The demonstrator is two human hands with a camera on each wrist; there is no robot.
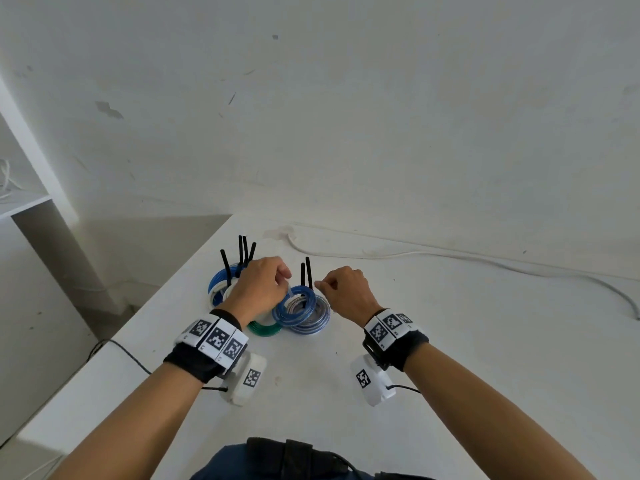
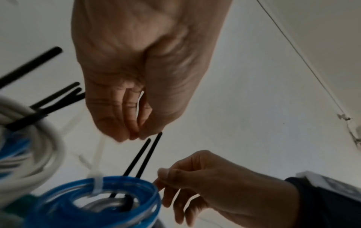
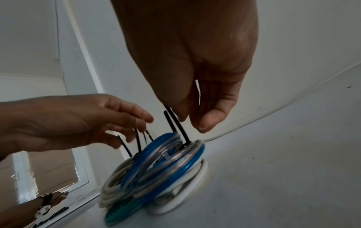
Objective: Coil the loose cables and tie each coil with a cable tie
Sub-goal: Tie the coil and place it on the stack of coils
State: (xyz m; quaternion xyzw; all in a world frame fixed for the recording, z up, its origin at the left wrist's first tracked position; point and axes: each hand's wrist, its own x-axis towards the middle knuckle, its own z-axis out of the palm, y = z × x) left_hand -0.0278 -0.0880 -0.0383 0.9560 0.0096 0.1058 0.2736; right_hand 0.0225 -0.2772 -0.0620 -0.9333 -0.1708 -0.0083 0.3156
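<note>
Left hand (image 1: 258, 285) pinches the white tie (image 2: 97, 183) above the blue coil (image 1: 300, 311), likely to cinch it — right hand (image 1: 346, 292), fingers curled, seems to nip something thin beside it, though I can't tell what. Coil sits mid-table (image 1: 450, 358) among tied coils, left edge close, open room right.

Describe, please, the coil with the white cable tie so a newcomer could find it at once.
On the white table, look between the two hands. There a blue coil leans on a second one; unlike its neighbours with black ties, a white cable tie wraps it.
</note>
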